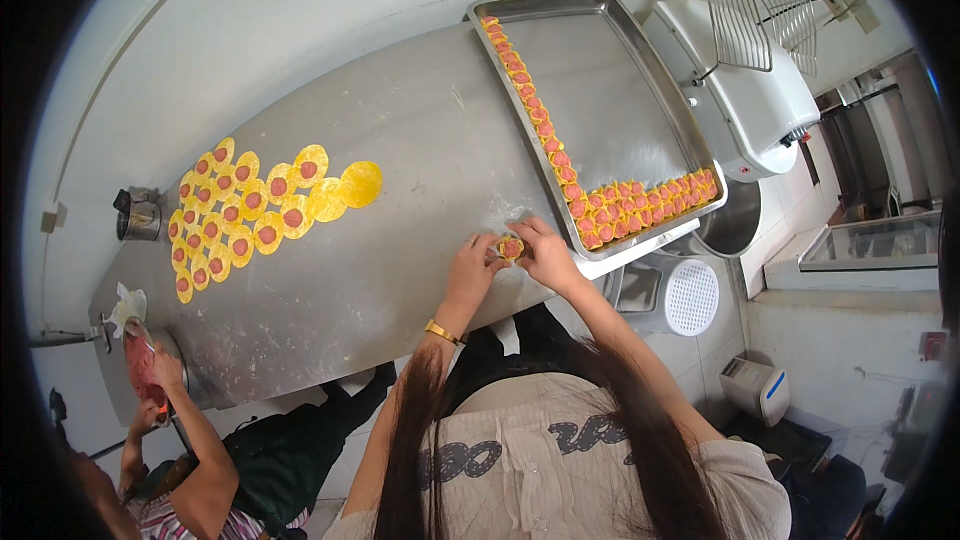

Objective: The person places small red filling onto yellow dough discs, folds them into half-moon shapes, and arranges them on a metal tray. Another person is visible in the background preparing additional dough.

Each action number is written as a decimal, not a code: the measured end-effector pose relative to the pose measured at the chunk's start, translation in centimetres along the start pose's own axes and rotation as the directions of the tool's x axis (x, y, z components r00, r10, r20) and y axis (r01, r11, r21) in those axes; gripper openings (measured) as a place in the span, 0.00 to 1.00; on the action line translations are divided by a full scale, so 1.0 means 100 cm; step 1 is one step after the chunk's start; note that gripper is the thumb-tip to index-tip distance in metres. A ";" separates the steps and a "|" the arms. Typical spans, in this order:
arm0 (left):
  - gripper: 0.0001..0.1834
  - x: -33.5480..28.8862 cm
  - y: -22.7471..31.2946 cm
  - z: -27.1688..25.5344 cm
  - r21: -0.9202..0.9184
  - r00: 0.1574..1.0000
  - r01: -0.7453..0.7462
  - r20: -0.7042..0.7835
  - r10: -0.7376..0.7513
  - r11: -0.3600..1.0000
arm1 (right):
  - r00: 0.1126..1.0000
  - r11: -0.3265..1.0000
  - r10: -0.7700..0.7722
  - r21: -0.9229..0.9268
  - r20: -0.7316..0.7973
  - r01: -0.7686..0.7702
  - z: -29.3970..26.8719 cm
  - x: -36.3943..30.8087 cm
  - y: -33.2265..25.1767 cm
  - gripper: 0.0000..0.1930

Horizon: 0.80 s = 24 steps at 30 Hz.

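Between my two hands, close to the table's near edge, is a small open-topped dumpling (510, 248) with a yellow wrapper gathered around pink meat. The fingertips of my left hand (474, 266) pinch its left side, and those of my right hand (548, 256) close on its right side. Right of my hands a big metal tray (640, 70) holds finished dumplings in a line down its left side and in rows along its near end. To the left, round yellow wrappers (362, 184) lie on the steel table (400, 110), most topped with a ball of meat.
At the left end, a co-worker's hands (163, 376) work at a bowl of pink meat (140, 365). A metal container (138, 218) stands by the wall. Beyond the tray is a white machine with a wire guard (765, 5); a perforated white stool (690, 297) stands below.
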<state>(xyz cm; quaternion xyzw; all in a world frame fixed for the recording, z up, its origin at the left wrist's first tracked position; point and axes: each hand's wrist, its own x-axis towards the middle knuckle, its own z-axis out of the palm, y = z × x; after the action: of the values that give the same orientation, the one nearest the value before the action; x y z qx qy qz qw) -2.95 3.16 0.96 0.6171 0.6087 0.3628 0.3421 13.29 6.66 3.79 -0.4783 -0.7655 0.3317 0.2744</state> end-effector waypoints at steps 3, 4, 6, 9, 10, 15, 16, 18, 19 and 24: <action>0.19 0.001 -0.001 0.001 -0.003 1.000 -0.006 0.004 0.006 1.000 | 1.000 0.999 0.011 -0.053 0.014 -0.010 0.005 0.000 0.000 0.19; 0.19 0.001 -0.001 0.000 0.006 1.000 -0.008 0.013 0.008 1.000 | 0.999 0.998 0.011 -0.062 0.032 -0.009 0.006 0.002 0.000 0.19; 0.19 0.003 -0.002 0.000 0.026 0.999 0.022 0.036 -0.023 0.999 | 0.999 0.999 -0.047 -0.026 -0.002 0.046 0.007 0.004 0.001 0.19; 0.18 0.003 -0.001 -0.001 -0.031 0.999 0.034 -0.005 -0.034 0.999 | 0.998 0.999 -0.004 -0.054 -0.061 0.001 0.005 0.004 0.001 0.17; 0.18 0.003 -0.001 -0.002 -0.085 0.999 0.036 -0.025 -0.039 0.996 | 0.996 0.997 0.028 -0.076 -0.085 -0.034 0.004 0.003 0.000 0.16; 0.18 0.007 -0.001 -0.004 -0.050 0.999 -0.042 0.014 0.043 0.998 | 0.996 0.994 0.074 -0.079 -0.045 -0.077 0.006 0.002 -0.005 0.14; 0.18 0.008 -0.001 -0.004 -0.031 0.998 -0.055 0.006 0.056 0.998 | 0.995 0.996 0.066 -0.053 -0.071 -0.070 0.008 0.004 -0.006 0.13; 0.18 0.009 -0.001 -0.002 -0.137 1.000 0.010 0.007 -0.009 0.991 | 0.996 0.994 0.021 -0.101 -0.082 -0.029 0.011 0.009 -0.007 0.12; 0.18 0.010 0.000 -0.002 -0.207 0.998 0.057 0.016 -0.055 0.977 | 0.996 0.992 0.026 -0.123 -0.080 -0.036 0.012 0.011 -0.007 0.12; 0.17 0.011 0.002 -0.002 -0.145 0.997 0.071 -0.027 -0.076 0.987 | 0.994 0.989 -0.077 -0.131 -0.078 0.066 0.007 0.018 -0.004 0.14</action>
<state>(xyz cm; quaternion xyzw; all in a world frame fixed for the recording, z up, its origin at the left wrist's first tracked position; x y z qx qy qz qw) -3.01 4.21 1.26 0.5619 0.6087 0.4030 0.3891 11.83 8.02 3.86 -0.4805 -0.7899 0.2516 0.2862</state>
